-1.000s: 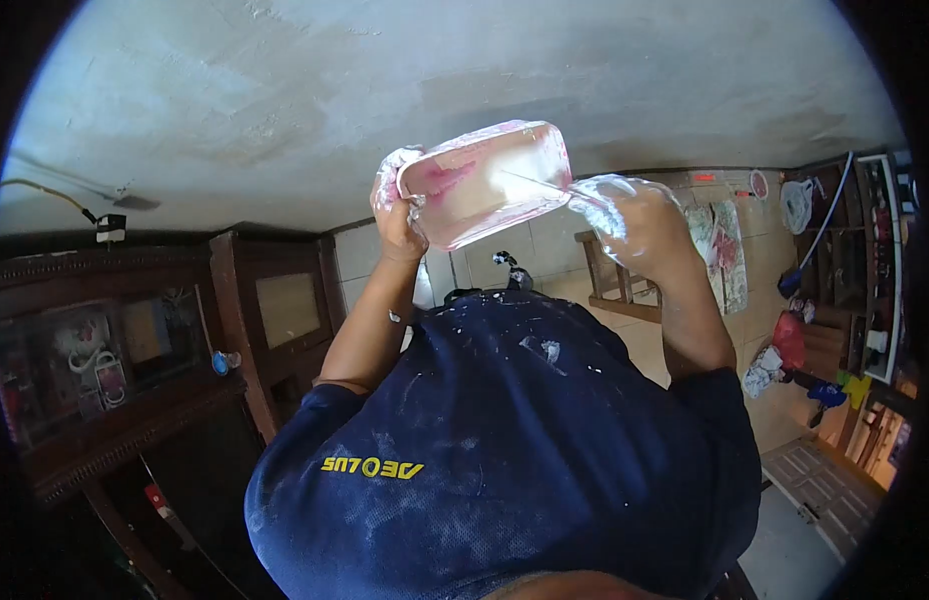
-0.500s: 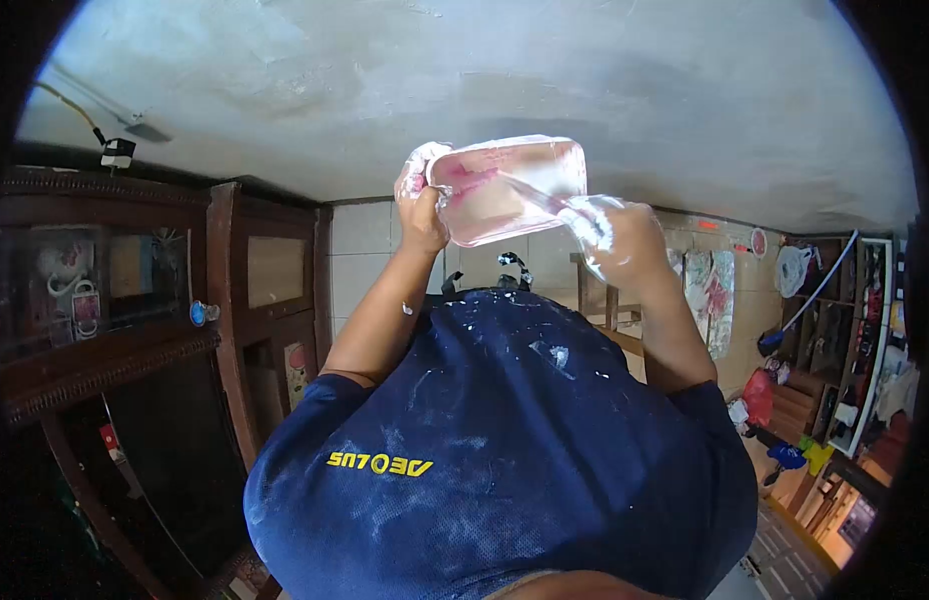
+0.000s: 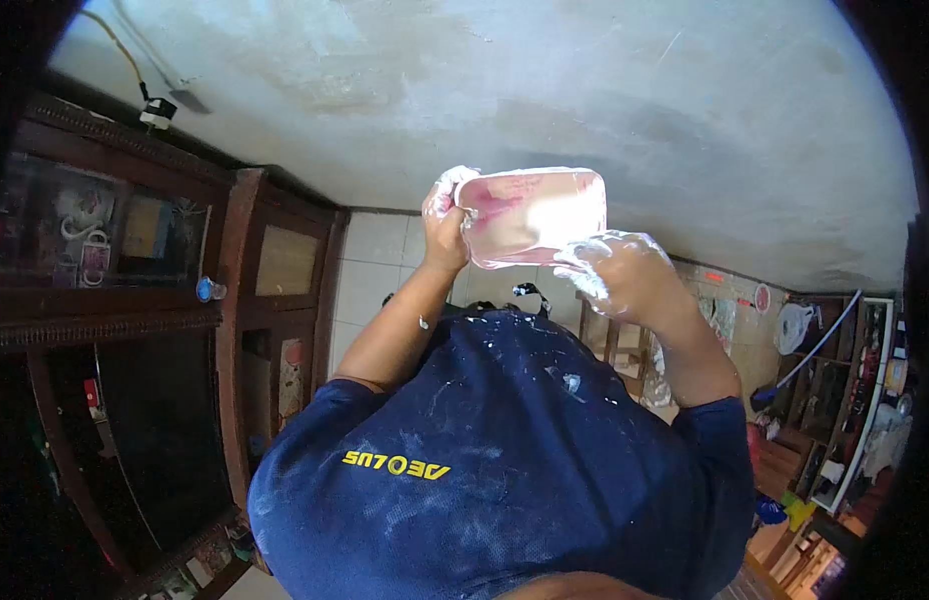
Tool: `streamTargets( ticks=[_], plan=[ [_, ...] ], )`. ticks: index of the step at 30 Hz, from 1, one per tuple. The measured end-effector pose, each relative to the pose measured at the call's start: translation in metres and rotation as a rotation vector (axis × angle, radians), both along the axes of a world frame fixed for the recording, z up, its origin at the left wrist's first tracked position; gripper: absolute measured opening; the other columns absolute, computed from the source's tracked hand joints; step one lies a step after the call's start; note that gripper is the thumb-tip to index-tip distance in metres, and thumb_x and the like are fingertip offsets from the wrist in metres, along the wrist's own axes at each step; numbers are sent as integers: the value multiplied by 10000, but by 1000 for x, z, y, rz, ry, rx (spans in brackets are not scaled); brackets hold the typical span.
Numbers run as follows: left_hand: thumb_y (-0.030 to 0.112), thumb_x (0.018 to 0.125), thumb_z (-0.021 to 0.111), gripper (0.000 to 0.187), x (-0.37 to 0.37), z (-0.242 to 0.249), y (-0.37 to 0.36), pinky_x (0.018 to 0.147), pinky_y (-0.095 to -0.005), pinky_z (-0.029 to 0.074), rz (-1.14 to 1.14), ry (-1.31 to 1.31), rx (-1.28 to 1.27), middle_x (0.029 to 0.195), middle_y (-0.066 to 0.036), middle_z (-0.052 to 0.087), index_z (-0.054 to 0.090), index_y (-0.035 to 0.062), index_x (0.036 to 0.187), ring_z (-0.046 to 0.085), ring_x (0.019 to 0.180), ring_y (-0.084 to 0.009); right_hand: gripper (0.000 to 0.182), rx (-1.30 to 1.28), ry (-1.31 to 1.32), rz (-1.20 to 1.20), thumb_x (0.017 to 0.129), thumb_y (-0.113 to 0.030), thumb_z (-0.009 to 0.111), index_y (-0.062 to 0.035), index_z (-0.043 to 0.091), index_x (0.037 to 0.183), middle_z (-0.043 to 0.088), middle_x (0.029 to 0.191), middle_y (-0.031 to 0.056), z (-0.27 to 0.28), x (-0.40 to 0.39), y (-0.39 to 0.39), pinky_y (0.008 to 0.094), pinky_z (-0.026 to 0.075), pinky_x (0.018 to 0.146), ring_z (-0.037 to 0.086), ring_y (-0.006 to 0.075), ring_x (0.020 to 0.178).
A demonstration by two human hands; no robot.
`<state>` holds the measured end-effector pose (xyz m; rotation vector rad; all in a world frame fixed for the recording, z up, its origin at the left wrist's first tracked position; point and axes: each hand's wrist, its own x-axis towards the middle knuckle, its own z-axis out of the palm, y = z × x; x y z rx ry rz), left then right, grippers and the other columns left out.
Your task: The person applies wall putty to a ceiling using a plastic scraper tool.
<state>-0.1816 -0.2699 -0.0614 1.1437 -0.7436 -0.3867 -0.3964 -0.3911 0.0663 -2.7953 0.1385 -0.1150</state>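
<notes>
My left hand (image 3: 447, 225), smeared with white paste, grips the left end of a shallow rectangular tub (image 3: 510, 225) with rounded corners. The thumb lies over its rim. Pink streaks mark the inside, white paste coats the rim, and bright glare covers the right part. At the tub's lower right corner is my right hand (image 3: 620, 275), its fingers curled together and thickly coated in white paste. What those fingers hold, if anything, is hidden.
Ahead rises a patchy grey-white wall (image 3: 625, 90). A dark wooden cabinet (image 3: 235, 235) with glass panes stands at left. On the wall at left is a socket with a plug (image 3: 158, 112). Shelves (image 3: 835, 390) with goods stand at right.
My right hand has drawn back from over the tub to its lower right corner. A blurred narrow shape inside the tub no longer shows. The whole view has shifted slightly.
</notes>
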Motion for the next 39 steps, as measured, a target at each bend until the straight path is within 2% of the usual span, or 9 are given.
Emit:
streamTargets(
  ticks=[2,11,13,15,22,24,26,34,39],
  plan=[
    [104,711,459,314,5,7,3,845,-338,435,95,-399,70,1001,-228,580,578,-55,956,564,922,-339,395,19,204,65,697,-151,605,-60,608,1082,626,992,195,8,16,7,433,467,819,596,366,917],
    [68,719,513,252,16,27,15,800,-404,463,248,-595,75,998,-232,588,573,-69,922,572,889,-382,424,-14,323,164,670,-78,618,-56,592,1093,625,953,191,63,41,7,467,469,768,596,353,916],
    [70,721,518,253,20,34,16,816,-394,456,144,-128,-41,991,-228,587,579,-67,925,565,891,-389,414,-97,347,204,671,-80,620,-56,590,1083,624,947,194,55,58,10,469,468,768,597,353,911],
    [90,747,496,251,30,39,24,813,-365,446,177,-329,45,979,-184,595,579,-59,931,573,900,-316,195,-92,207,213,741,-51,549,-27,620,921,626,871,197,68,67,13,460,479,735,614,354,848],
    [224,876,380,334,73,70,45,820,-315,435,88,-176,-8,981,-93,582,567,-27,993,547,899,-190,430,-258,399,271,639,-129,677,-74,591,1056,634,893,141,106,113,33,442,468,774,599,355,888],
    [119,863,409,255,85,72,51,864,-342,420,68,-198,-49,1019,-128,573,573,-32,985,547,978,-260,341,-269,345,249,665,-100,648,-57,599,999,636,891,150,132,123,44,444,471,767,607,345,875],
    [171,910,361,304,106,76,56,893,-332,416,-37,371,-165,1082,-98,556,550,-8,1068,537,1005,-220,254,-281,297,233,691,-71,619,-41,607,942,638,888,160,155,142,54,446,474,759,614,336,863],
    [242,933,361,384,201,138,121,937,-356,430,-331,518,-292,1188,-125,544,473,16,1222,540,1088,-229,322,-313,-45,128,708,-119,659,-67,615,1023,642,891,144,170,208,97,404,493,735,619,329,836],
    [287,924,388,415,258,164,165,862,-383,493,-397,554,-413,1124,-143,573,495,-17,1185,585,1012,-251,127,490,-1420,11,855,-53,587,39,581,942,621,840,72,100,287,108,285,490,679,586,142,767]
  ],
)
